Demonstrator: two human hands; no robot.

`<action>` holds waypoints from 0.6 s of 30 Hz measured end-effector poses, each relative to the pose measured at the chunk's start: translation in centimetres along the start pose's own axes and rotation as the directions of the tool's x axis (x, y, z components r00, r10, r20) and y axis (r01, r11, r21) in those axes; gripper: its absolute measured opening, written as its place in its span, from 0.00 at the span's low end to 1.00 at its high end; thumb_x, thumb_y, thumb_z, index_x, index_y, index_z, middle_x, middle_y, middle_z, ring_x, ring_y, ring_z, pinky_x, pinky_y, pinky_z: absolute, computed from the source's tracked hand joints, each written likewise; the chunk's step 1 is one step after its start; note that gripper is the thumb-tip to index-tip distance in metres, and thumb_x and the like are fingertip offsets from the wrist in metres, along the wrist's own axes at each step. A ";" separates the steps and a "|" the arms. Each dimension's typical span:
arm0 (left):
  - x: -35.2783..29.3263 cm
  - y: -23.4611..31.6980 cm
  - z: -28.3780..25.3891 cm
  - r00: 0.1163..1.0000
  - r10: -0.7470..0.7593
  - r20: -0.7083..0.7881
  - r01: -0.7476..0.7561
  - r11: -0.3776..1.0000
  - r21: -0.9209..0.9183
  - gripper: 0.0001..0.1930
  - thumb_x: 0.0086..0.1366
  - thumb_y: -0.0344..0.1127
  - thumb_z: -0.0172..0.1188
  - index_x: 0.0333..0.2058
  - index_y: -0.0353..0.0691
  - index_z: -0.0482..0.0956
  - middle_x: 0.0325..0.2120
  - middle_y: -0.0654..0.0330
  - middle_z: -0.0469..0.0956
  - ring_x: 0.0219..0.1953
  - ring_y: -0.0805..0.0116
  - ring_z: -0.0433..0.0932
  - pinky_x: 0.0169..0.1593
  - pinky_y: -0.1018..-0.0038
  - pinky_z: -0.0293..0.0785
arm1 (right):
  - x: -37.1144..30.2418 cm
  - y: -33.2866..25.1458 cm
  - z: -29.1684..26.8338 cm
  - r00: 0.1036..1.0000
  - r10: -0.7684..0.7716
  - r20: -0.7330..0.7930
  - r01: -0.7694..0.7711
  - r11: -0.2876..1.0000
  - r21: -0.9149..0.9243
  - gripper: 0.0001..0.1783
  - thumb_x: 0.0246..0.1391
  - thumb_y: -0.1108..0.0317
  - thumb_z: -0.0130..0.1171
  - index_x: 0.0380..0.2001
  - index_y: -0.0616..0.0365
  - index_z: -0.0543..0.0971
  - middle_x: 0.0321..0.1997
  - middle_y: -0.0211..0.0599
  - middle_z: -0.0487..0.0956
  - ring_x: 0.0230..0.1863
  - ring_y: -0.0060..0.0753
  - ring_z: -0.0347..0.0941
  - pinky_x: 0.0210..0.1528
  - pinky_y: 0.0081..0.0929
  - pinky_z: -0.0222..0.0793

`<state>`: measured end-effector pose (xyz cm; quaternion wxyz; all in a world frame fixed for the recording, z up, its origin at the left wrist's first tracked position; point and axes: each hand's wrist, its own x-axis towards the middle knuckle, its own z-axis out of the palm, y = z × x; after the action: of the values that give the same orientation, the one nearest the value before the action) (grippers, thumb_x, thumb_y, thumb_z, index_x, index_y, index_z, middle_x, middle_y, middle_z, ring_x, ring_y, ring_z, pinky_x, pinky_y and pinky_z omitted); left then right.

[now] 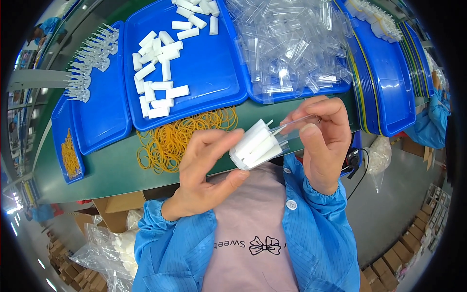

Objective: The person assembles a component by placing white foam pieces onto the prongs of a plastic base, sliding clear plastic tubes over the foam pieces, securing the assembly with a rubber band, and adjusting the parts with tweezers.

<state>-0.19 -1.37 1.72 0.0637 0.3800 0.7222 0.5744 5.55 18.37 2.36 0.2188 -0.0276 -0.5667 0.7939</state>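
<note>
Between the thumb and index finger of my left hand [204, 170] sits a cluster of white plastic pieces [257, 146]. It has a clear rounded end toward that hand, and thin white prongs stick out of its other end. The cluster is tilted up to the right, in front of my chest. In my right hand [326, 138] a clear plastic piece [296, 127] is pinched between thumb and fingers. Its lower end meets or overlaps the prongs; I cannot tell whether it goes over them. Both hands are above the table's near edge.
Loose yellow rubber bands [180, 141] lie on the green table [131, 173]. Blue trays hold white blocks [167, 70], clear plastic pieces [292, 48] and pronged white parts [92, 58]. Stacked blue trays [389, 82] stand at the right, and a small tray of rubber bands [69, 155] at the left.
</note>
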 end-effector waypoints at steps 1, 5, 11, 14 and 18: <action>0.1 0.2 0.0 1.000 -0.002 -0.002 0.002 1.000 0.003 0.26 0.48 0.29 0.67 0.48 0.31 0.73 0.39 0.53 0.68 0.39 0.65 0.70 0.40 0.75 0.70 | 0.0 0.0 0.0 1.000 -0.023 0.015 0.023 0.999 -0.030 0.14 0.48 0.81 0.55 0.39 0.65 0.66 0.38 0.42 0.72 0.37 0.27 0.74 0.41 0.24 0.72; 0.5 0.1 0.2 0.996 0.018 0.082 -0.015 0.999 -0.028 0.24 0.48 0.26 0.64 0.47 0.34 0.74 0.38 0.55 0.65 0.37 0.66 0.69 0.38 0.75 0.69 | 0.1 -0.1 -0.1 0.999 -0.045 0.021 0.046 0.998 -0.051 0.14 0.48 0.82 0.55 0.38 0.65 0.66 0.38 0.42 0.72 0.38 0.27 0.74 0.42 0.23 0.72; 1.0 0.4 0.4 0.990 0.027 0.135 -0.023 0.999 -0.033 0.23 0.47 0.24 0.63 0.46 0.37 0.76 0.37 0.56 0.64 0.37 0.67 0.68 0.36 0.75 0.69 | 0.1 -0.4 -0.8 0.997 0.077 0.024 -0.077 0.997 0.014 0.12 0.47 0.83 0.55 0.36 0.65 0.68 0.35 0.40 0.73 0.36 0.22 0.72 0.40 0.19 0.69; 1.1 0.3 0.4 0.990 -0.004 0.143 0.009 1.000 -0.029 0.23 0.47 0.24 0.63 0.46 0.37 0.76 0.37 0.57 0.65 0.37 0.67 0.68 0.36 0.75 0.69 | 0.0 -0.2 -0.5 0.999 0.051 0.014 -0.051 0.999 0.010 0.12 0.47 0.81 0.56 0.37 0.65 0.69 0.35 0.39 0.73 0.36 0.22 0.72 0.40 0.18 0.69; 0.8 -0.1 0.5 0.995 0.016 0.097 -0.013 0.999 -0.030 0.23 0.47 0.24 0.63 0.46 0.35 0.75 0.38 0.56 0.65 0.37 0.67 0.68 0.38 0.75 0.70 | 0.0 -0.5 -1.0 0.999 0.038 0.012 -0.037 0.998 -0.053 0.10 0.47 0.78 0.58 0.35 0.65 0.72 0.36 0.39 0.73 0.37 0.24 0.72 0.41 0.20 0.67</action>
<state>-0.55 -0.46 1.78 0.1001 0.4116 0.7071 0.5662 5.99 19.37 2.46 0.1994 -0.0390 -0.5884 0.7826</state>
